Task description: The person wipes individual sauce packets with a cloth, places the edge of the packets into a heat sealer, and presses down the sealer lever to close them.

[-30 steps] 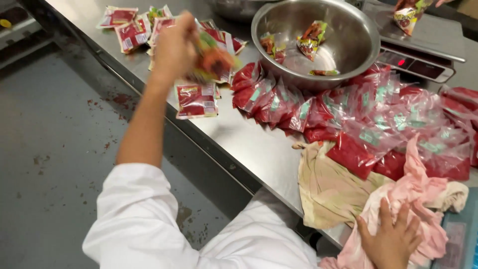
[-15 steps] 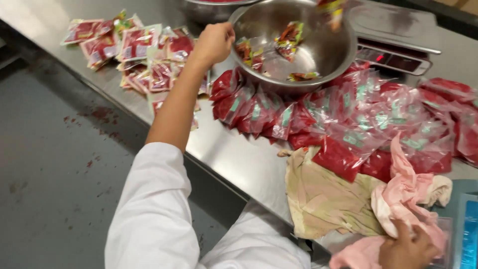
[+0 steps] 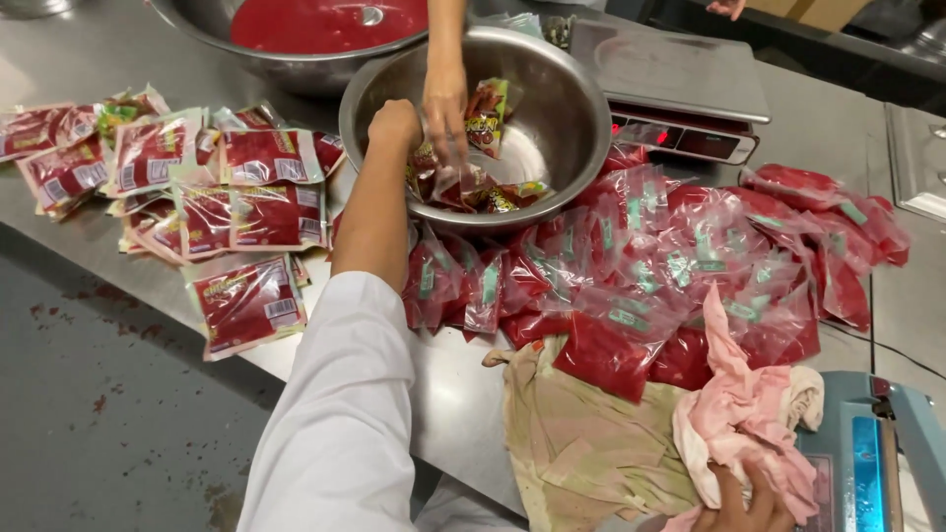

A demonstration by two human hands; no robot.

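Spread flat at the near left of the steel counter [image 3: 453, 394]: printed red-and-white sealed sachets [image 3: 246, 212], overlapping, judged to be the finished part of the work. Behind them at the far edge, a wide steel basin of red sauce [image 3: 296, 25], with plenty in it.

Reaching from a white sleeve over the near rim of the round steel bowl [image 3: 572, 108]: the left hand [image 3: 394, 123], knuckles up, fingers curled down among the few loose printed sachets in the bowl [image 3: 483, 192]. Grip hidden behind the back of the hand, so cannot tell whether clenched on a sachet or merely touching the pile. Just beside it, coming down from the far side, another person's hand [image 3: 445, 108], fingers among the same sachets.

Right of the bowl, a flat grey weighing scale [image 3: 680, 79]. Heaped from the bowl's foot out to the right, clear plastic pouches of red sauce [image 3: 670, 266], many and unsorted, judged the larger share left to handle.

Near edge: a stained beige cloth [image 3: 581, 443], then a crumpled pink cloth [image 3: 739, 414]. Pressed into the pink cloth's lower folds, the right hand [image 3: 734, 502], half cut off by the frame, grip released, fingers splayed, grasping nothing. Far right, a blue heat sealer [image 3: 867, 453].
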